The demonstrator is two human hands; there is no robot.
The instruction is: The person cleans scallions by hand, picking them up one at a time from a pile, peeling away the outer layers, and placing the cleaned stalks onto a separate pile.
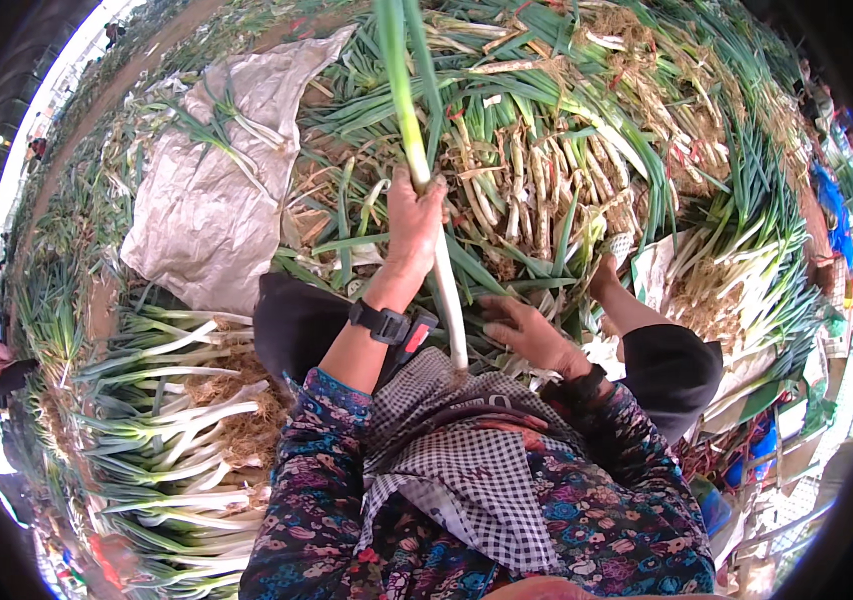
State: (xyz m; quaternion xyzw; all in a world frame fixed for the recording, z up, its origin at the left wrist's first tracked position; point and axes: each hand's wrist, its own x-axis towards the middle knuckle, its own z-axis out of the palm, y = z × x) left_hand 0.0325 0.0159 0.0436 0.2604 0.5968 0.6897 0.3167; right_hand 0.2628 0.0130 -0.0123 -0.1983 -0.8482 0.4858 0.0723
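My left hand (pixel 413 222) is closed around a long green onion (pixel 450 300) in front of my body. Its green leaves rise past the top of the picture, and its white stalk runs down to the rooted end by my lap. To the right of that stalk is my right hand (pixel 532 335), fingers loosely spread, with nothing seen in it. Beneath the right hand lie loose green leaves. Just beyond both hands, a heap of green onions (pixel 537 190) shows pale stalks and dry, dirty roots.
On the left, a row of green onions (pixel 187 420) lies with roots toward me. A pale woven sack (pixel 212 190) is spread at the far left with a few thin onions on it. More white-stalked onions (pixel 747 260) are piled at the right, beyond my bent knee (pixel 677 375).
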